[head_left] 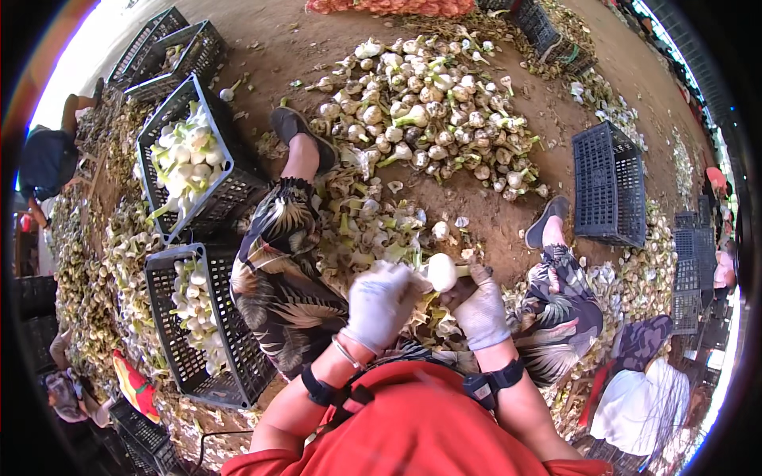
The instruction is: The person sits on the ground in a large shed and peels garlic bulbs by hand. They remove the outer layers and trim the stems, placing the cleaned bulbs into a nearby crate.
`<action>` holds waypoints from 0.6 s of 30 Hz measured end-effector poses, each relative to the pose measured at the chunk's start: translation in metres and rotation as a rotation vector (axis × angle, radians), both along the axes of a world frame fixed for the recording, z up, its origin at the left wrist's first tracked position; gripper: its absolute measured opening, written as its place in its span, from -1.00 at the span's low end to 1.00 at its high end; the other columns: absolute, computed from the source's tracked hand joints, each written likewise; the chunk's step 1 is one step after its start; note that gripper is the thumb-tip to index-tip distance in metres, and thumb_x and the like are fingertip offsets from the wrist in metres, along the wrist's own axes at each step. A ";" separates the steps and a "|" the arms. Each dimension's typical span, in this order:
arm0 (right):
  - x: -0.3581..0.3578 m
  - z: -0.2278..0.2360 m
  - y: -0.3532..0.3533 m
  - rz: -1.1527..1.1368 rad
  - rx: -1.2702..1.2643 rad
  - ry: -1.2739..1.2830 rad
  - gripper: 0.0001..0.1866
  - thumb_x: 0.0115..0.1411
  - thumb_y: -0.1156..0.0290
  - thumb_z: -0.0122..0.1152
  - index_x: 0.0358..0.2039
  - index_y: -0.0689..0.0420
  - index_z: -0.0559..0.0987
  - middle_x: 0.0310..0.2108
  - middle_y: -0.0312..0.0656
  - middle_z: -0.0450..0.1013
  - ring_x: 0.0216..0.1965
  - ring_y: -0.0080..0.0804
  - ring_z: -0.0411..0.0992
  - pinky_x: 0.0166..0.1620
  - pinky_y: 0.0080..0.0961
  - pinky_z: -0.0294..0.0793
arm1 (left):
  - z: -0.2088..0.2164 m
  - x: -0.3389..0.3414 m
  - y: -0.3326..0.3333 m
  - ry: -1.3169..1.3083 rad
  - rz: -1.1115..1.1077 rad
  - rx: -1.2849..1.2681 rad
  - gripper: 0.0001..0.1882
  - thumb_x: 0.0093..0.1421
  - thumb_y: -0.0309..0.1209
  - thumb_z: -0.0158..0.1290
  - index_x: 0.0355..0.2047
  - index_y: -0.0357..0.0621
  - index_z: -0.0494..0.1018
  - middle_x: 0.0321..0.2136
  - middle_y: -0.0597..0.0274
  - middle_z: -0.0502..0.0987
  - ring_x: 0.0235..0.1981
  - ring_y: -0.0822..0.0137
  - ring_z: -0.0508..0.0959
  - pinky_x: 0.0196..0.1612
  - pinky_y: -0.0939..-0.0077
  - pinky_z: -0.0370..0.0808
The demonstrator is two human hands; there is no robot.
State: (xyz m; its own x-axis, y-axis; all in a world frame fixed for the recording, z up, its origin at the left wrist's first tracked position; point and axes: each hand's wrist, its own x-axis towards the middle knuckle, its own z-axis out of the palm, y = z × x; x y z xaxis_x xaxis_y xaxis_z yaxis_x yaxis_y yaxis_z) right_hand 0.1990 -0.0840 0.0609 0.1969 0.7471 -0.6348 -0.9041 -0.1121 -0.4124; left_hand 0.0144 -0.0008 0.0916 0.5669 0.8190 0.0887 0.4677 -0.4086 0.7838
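Observation:
A peeled white garlic bulb (441, 272) is held up in front of my red shirt, its stem pointing right. My right hand (481, 309), in a white glove with dirty fingertips, pinches that stem. Close against the bulb's left side, my left hand (379, 305) is closed in a white glove; what its fingers grip, if anything, is hidden. Loose garlic skins (369, 230) lie on the ground between my legs. Farther out spreads a big pile of unpeeled garlic bulbs (429, 111), many with stems.
At my left stand a black crate (230, 186) and a nearer crate (248, 349), both holding peeled garlic. A black crate (609, 184) lies beyond my right foot. Stacked crates (171, 59) stand at far left. Other people sit on both sides, one in white (643, 401).

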 end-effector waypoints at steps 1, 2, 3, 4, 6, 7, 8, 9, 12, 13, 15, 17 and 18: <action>0.005 -0.001 -0.003 -0.044 0.007 0.066 -0.78 0.37 0.13 0.21 -0.18 0.00 0.60 -0.13 -0.20 0.62 -0.14 -0.23 0.61 -0.21 -0.21 0.65 | -0.009 -0.009 0.007 0.067 0.089 0.029 -0.91 0.19 -0.39 0.17 -0.37 -0.11 0.52 -0.44 0.05 0.52 -0.38 -0.04 0.56 -0.31 0.07 0.49; 0.005 -0.002 -0.004 -0.037 0.008 0.151 -0.83 0.36 0.14 0.22 -0.18 -0.08 0.60 -0.13 -0.24 0.62 -0.09 -0.22 0.60 -0.19 -0.19 0.66 | -0.018 -0.022 0.015 0.148 0.184 0.067 -0.91 0.18 -0.41 0.17 -0.32 -0.12 0.54 -0.43 0.04 0.53 -0.36 -0.05 0.56 -0.30 0.08 0.50; 0.009 -0.004 -0.003 -0.024 -0.030 0.111 -0.82 0.35 0.14 0.23 -0.18 -0.07 0.60 -0.13 -0.23 0.62 -0.07 -0.22 0.60 -0.19 -0.18 0.66 | -0.023 -0.030 0.017 0.080 0.208 0.008 -0.74 0.17 -0.40 0.18 -0.12 -0.14 0.52 -0.34 -0.01 0.53 -0.32 -0.10 0.57 -0.26 0.07 0.53; 0.009 -0.009 0.000 -0.013 -0.066 0.082 -0.81 0.35 0.14 0.23 -0.18 -0.06 0.60 -0.13 -0.22 0.62 -0.06 -0.22 0.60 -0.19 -0.16 0.67 | -0.021 -0.033 0.018 0.140 0.170 -0.095 -0.53 0.21 -0.29 0.22 0.07 -0.20 0.40 -0.24 0.06 0.55 -0.25 0.04 0.62 -0.18 0.17 0.57; -0.006 -0.004 0.011 0.022 -0.058 0.022 -0.67 0.36 0.13 0.23 -0.05 0.12 0.58 -0.11 -0.13 0.61 -0.07 -0.21 0.61 -0.11 -0.21 0.68 | -0.026 -0.036 0.012 -0.494 0.059 -0.770 -0.40 0.23 -0.16 0.26 0.12 -0.26 0.31 -0.16 0.17 0.53 -0.19 0.28 0.59 -0.13 0.30 0.57; -0.014 -0.004 0.015 0.171 -0.005 -0.102 -0.64 0.37 0.14 0.22 -0.02 0.16 0.57 -0.12 -0.13 0.61 -0.08 -0.24 0.61 -0.07 -0.23 0.67 | -0.027 -0.030 0.008 -0.532 0.042 -0.718 -0.40 0.24 -0.15 0.27 0.10 -0.26 0.32 -0.17 0.20 0.52 -0.22 0.36 0.55 -0.16 0.39 0.55; -0.021 0.003 0.017 0.306 0.033 -0.244 -0.61 0.38 0.15 0.21 0.02 0.20 0.56 -0.12 -0.13 0.60 -0.09 -0.26 0.61 -0.03 -0.26 0.66 | -0.023 -0.020 0.007 -0.578 0.022 -0.674 -0.41 0.24 -0.14 0.27 0.08 -0.27 0.32 -0.18 0.23 0.51 -0.24 0.45 0.51 -0.19 0.48 0.53; -0.030 0.012 0.025 0.358 0.106 -0.231 -0.64 0.40 0.20 0.19 0.02 0.22 0.57 -0.12 -0.15 0.60 -0.16 -0.34 0.61 -0.04 -0.34 0.65 | -0.015 -0.027 0.011 -0.498 0.123 -0.801 -0.47 0.22 -0.20 0.28 0.04 -0.25 0.36 -0.21 0.26 0.52 -0.28 0.47 0.52 -0.24 0.51 0.53; -0.003 -0.017 0.031 0.422 0.153 -0.478 -0.71 0.39 0.28 0.20 -0.06 0.25 0.59 -0.18 -0.17 0.60 -0.25 -0.41 0.57 -0.17 -0.40 0.63 | 0.009 -0.054 0.055 -0.790 0.497 -1.062 -0.67 0.14 -0.46 0.16 -0.06 -0.17 0.47 -0.31 0.30 0.54 -0.38 0.43 0.55 -0.37 0.51 0.53; 0.015 -0.033 0.034 0.449 0.100 -0.576 -0.73 0.38 0.28 0.21 -0.11 0.25 0.61 -0.22 -0.18 0.60 -0.28 -0.43 0.56 -0.21 -0.41 0.63 | 0.012 -0.080 0.076 -1.211 0.415 -1.223 -0.63 0.25 -0.42 0.10 0.05 -0.26 0.39 -0.24 0.20 0.55 -0.27 0.39 0.55 -0.28 0.51 0.55; 0.052 -0.042 0.044 0.346 -0.112 -0.705 -0.72 0.38 0.24 0.22 -0.23 0.22 0.64 -0.34 -0.17 0.63 -0.40 -0.48 0.57 -0.27 -0.47 0.61 | 0.016 -0.124 0.118 -1.096 0.569 -0.550 -0.41 0.38 -0.29 0.08 0.28 -0.37 0.16 -0.02 -0.06 0.51 -0.08 0.21 0.56 -0.07 0.35 0.61; 0.098 -0.088 0.043 0.174 -0.396 -0.711 -0.66 0.36 0.16 0.26 -0.28 0.24 0.64 -0.36 -0.13 0.64 -0.42 -0.49 0.59 -0.29 -0.49 0.59 | 0.016 -0.175 0.157 -1.630 0.618 -0.870 -0.33 0.38 -0.24 0.11 0.35 -0.28 0.12 0.09 -0.16 0.49 0.07 0.00 0.55 0.06 0.28 0.61; 0.118 -0.109 0.040 0.095 -0.582 -0.787 -0.61 0.34 0.11 0.28 -0.32 0.26 0.64 -0.36 -0.10 0.65 -0.42 -0.48 0.60 -0.30 -0.49 0.59 | 0.031 -0.150 0.166 -1.618 0.891 -0.747 -0.42 0.39 -0.21 0.08 0.29 -0.27 0.25 0.08 -0.09 0.53 0.09 0.00 0.55 -0.02 0.41 0.65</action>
